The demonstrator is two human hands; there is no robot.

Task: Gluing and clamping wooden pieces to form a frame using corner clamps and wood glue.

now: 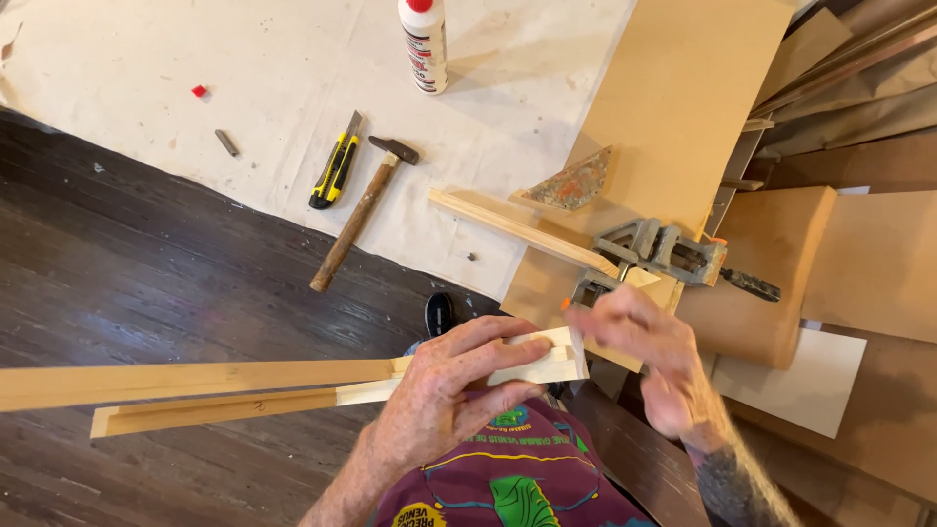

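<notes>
Head view: our left hand wraps tightly around two wood strips, near centre. Our right hand, fingers loosely spread, touches their mitred ends. Nothing joined yet; one strip already sits in the corner clamp farther right; glue bottle and hammer lie unused.

Beside the corner clamp: one hammer, one utility knife, one glue bottle, three wooden strips

Home woodworking spot — hammer, utility knife, glue bottle, corner clamp, board offcuts on floor
</notes>
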